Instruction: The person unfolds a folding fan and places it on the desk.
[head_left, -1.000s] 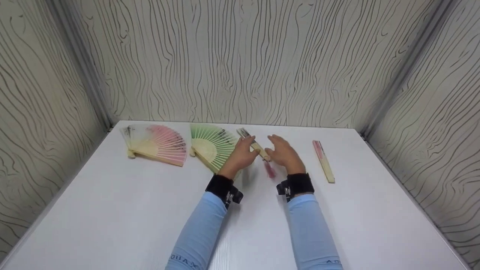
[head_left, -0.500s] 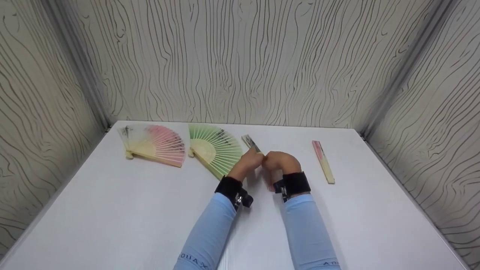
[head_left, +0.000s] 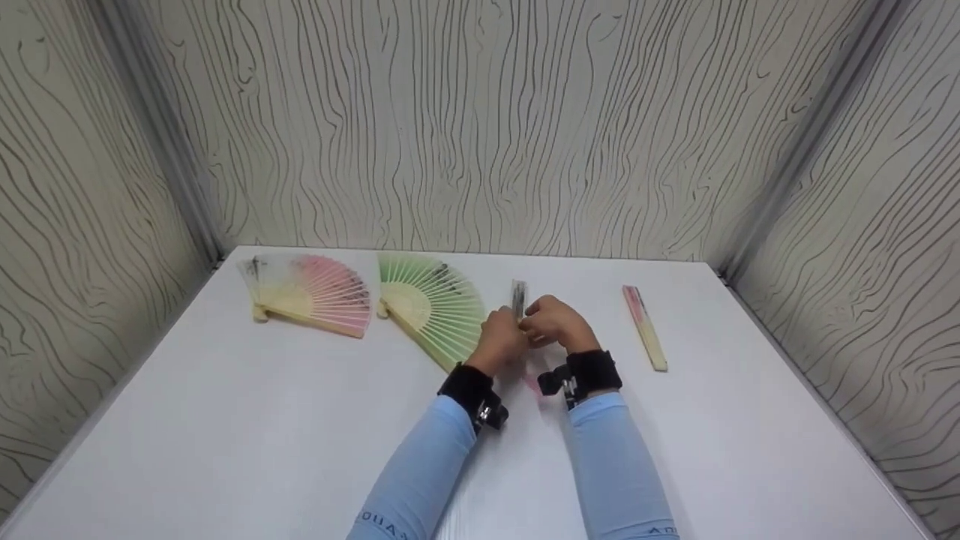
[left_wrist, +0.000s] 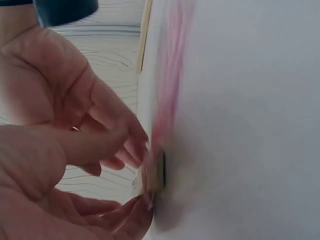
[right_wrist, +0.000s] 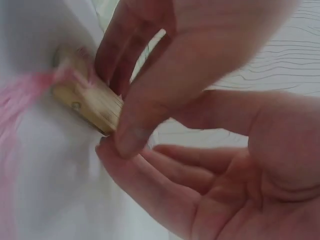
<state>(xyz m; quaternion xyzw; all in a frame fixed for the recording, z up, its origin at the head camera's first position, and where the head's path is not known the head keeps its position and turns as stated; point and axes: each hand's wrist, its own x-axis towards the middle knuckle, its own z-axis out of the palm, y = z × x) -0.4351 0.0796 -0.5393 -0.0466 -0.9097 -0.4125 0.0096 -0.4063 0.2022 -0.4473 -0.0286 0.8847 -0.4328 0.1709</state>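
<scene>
A folded hand fan (head_left: 519, 296) with a pale wooden end and dark-patterned cloth points away from me between my two hands. My left hand (head_left: 501, 341) grips its near end, thumb on one side and fingers on the other, as the right wrist view shows. At the fan's edge, close beside the left thumb, are the fingertips (right_wrist: 107, 147) of my right hand (head_left: 559, 326), which pinches there; the left thumb partly hides this hold. A pink tassel (right_wrist: 27, 92) hangs from the fan's riveted end (right_wrist: 75, 104).
An open green fan (head_left: 427, 300) lies just left of my hands, and an open pink-and-white fan (head_left: 315, 296) farther left. To the right is a folded pink fan (head_left: 643, 326). Patterned panels (head_left: 480, 127) enclose the white table (head_left: 262, 435) at back and sides.
Both hands, first spread around the fan, have closed in on its near end. The fan has swung from a slant to nearly straight ahead and come slightly toward me.
</scene>
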